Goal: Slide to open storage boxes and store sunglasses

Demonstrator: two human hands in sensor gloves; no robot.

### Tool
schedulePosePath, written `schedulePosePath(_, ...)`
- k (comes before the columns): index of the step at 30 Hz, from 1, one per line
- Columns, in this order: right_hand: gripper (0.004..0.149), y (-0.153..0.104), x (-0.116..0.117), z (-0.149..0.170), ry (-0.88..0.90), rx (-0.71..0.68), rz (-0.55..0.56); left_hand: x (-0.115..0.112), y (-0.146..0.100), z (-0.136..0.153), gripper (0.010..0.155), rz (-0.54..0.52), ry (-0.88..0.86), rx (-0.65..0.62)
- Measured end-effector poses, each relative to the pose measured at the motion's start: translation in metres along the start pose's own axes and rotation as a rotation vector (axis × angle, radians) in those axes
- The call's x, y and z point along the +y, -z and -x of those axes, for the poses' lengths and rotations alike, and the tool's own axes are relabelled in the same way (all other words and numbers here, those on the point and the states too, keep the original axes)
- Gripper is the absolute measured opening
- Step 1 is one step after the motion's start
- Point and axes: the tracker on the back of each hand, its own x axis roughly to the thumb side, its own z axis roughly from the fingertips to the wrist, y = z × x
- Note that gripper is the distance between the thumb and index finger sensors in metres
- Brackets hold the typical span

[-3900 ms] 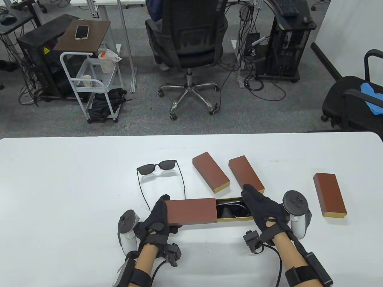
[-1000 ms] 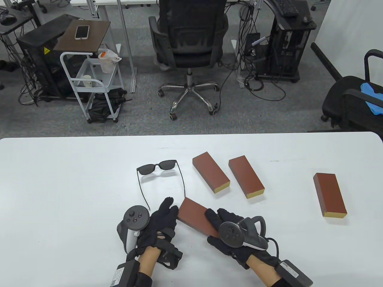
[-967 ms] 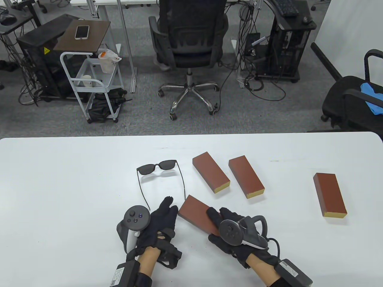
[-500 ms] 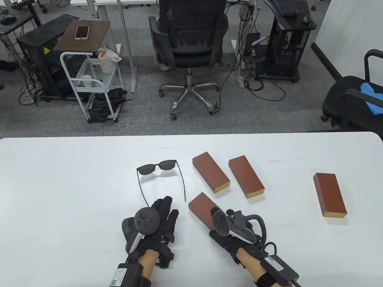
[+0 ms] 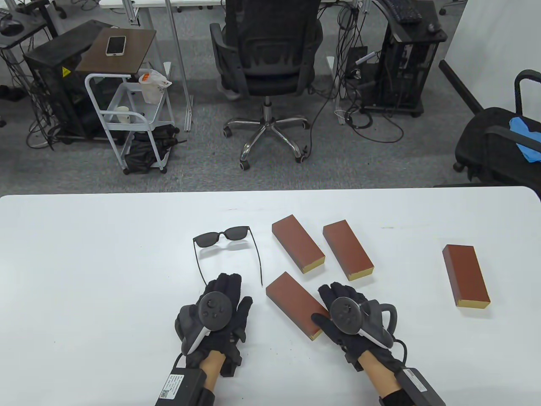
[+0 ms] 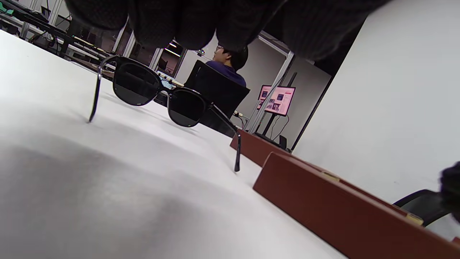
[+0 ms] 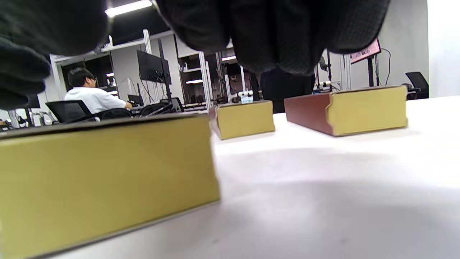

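i'm looking down at the white table (image 5: 84, 253), and my left hand (image 5: 222, 313) is lying flat near its front edge with the fingers straight and relaxed, holding nothing; the fingertips are sitting just short of the near arm tips of the sunglasses (image 5: 226, 249). the sunglasses are resting unfolded on the tabletop around its middle, lenses facing the far edge and both arms pointing back toward me, and in the left wrist view they (image 6: 158, 97) are standing on the surface with the arm tips touching down. my right hand (image 5: 346, 321) is resting beside the nearest box (image 5: 296, 304), a closed brown box with a gold end lying at an angle near the front edge; the thumb is touching the box's near right corner while the other fingers are stretched out straight along its right side, so the hand is loose and not gripping it. in the right wrist view that box's gold end (image 7: 104, 180) is filling the lower left. two more closed boxes are lying side by side past it toward the middle, one (image 5: 298, 243) just right of the sunglasses and another (image 5: 348, 249) beside that, and a fourth box (image 5: 465, 275) is lying well apart toward the right edge.
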Motion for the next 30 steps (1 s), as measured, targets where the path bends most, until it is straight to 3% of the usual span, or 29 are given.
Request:
schedulePosePath(5,0.064,0.001,-0.004,0.012,-0.082,0.023,0.006,0.006,0.019,0.002,0.069,-0.016,0.040,0.044)
schedulePosePath(16,0.065,0.003,-0.012,0.031,-0.044,0.115,-0.077,0.038,0.111,0.044,0.072,-0.058,0.212,0.279)
schedulePosePath(23,0.064,0.000,-0.020,0.060,0.008,0.205,-0.051,0.032,0.153,0.061,0.071,0.029,0.249,0.346)
schedulePosePath(30,0.065,-0.002,-0.020,0.073,0.035,0.254,-0.052,0.016,0.182,0.059,0.062,0.112,0.267,0.363)
